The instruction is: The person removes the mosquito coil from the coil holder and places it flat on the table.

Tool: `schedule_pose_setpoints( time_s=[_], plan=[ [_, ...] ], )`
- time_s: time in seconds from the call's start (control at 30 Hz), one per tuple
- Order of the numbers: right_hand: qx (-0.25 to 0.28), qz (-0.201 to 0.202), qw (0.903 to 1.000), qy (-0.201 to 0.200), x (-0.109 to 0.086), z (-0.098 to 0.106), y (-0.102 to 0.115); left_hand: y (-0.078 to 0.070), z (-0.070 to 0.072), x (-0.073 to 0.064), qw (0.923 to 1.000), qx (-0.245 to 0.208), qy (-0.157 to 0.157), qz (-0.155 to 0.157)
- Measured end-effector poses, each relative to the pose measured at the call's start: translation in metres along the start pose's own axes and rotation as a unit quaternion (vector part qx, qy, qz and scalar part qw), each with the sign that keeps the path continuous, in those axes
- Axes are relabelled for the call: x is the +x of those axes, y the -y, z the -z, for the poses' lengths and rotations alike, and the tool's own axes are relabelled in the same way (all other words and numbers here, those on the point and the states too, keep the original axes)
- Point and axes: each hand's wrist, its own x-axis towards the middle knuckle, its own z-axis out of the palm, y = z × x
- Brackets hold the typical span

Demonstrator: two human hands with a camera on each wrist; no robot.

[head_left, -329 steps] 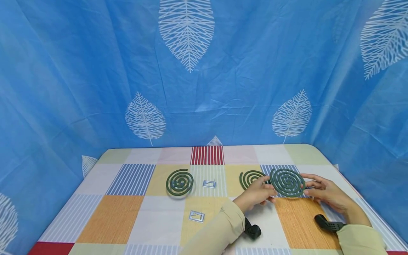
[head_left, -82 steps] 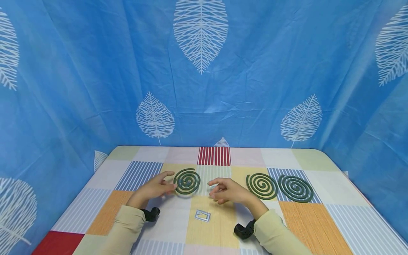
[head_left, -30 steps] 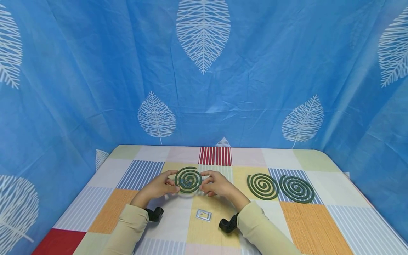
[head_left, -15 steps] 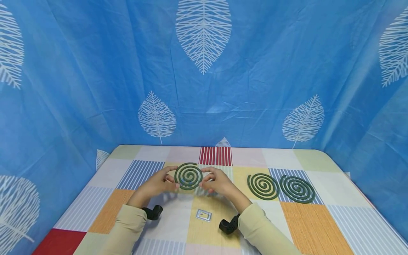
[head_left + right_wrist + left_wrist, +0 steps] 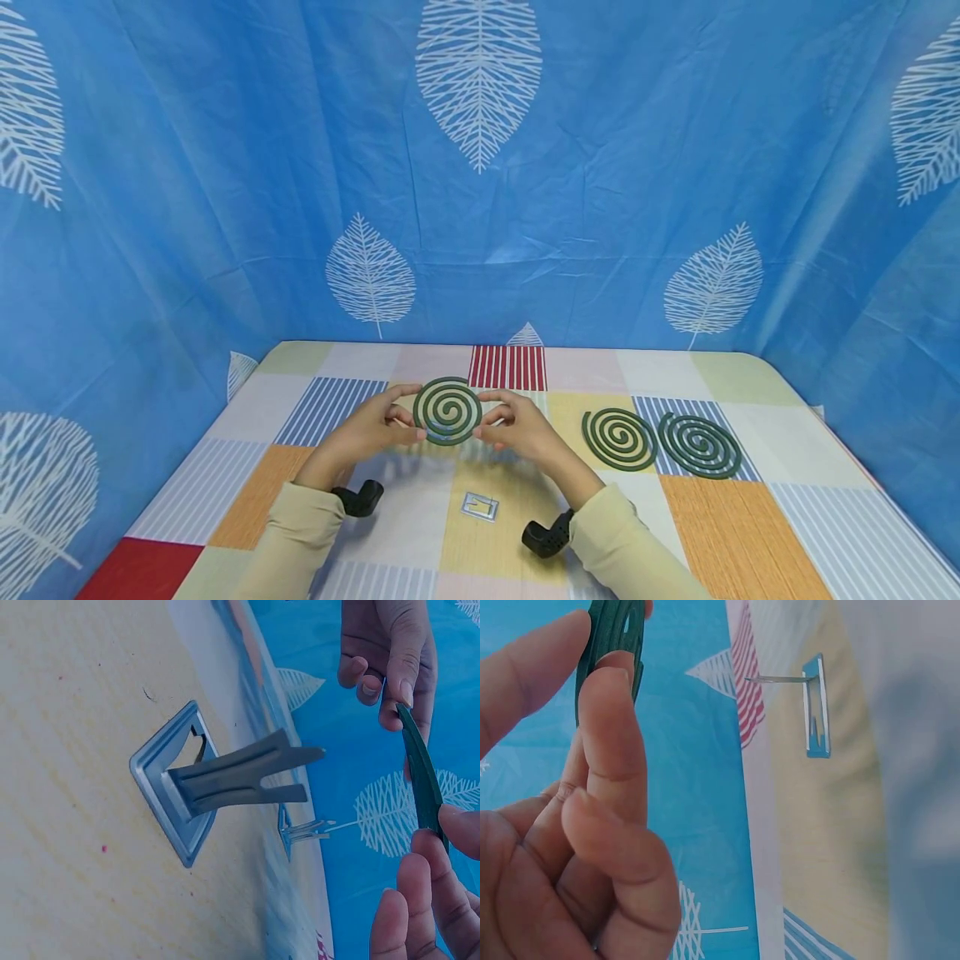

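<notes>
A green mosquito coil (image 5: 451, 409) is held up above the table between both hands, its spiral facing the head camera. The left hand (image 5: 372, 431) pinches its left edge between thumb and forefinger; the right hand (image 5: 520, 430) pinches the opposite edge the same way. In the right wrist view the coil (image 5: 424, 776) shows edge-on, with fingers at both ends. Below it in the left wrist view sits a small metal coil stand (image 5: 817, 712), its prong sticking up. Another stand (image 5: 478, 505) lies nearer the person, its forked prong (image 5: 247, 776) raised.
Two more green coils, a left one (image 5: 619, 438) and a right one (image 5: 700, 445), lie side by side on the right of the patchwork tablecloth (image 5: 720, 533). A blue curtain (image 5: 570, 208) with white leaves hangs behind the table and along its sides.
The right hand came from beside the coil to its right edge. Both hands then took hold of the coil and raised it off its place. Earlier, another coil was set down at the right.
</notes>
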Motion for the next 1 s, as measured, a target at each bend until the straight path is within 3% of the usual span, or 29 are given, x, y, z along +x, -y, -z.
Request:
schedule_pose_setpoints(
  time_s=[0.13, 0.53, 0.77, 1.0],
  plan=[
    [0.008, 0.005, 1.0000, -0.001, -0.003, 0.003, 0.002, -0.002, 0.000, 0.000, 0.9999, -0.003, 0.009, -0.009],
    [0.052, 0.023, 0.9983, 0.014, -0.008, 0.014, 0.000, -0.016, -0.005, -0.004, 0.9999, 0.006, -0.007, 0.013],
    [0.066, 0.037, 0.9968, 0.027, -0.014, 0.024, -0.002, -0.021, -0.009, -0.003, 0.9992, 0.024, 0.006, -0.031],
    [0.066, 0.051, 0.9955, 0.046, -0.018, 0.031, -0.007, -0.027, -0.014, -0.006, 0.9984, 0.033, 0.015, -0.044]
  ],
)
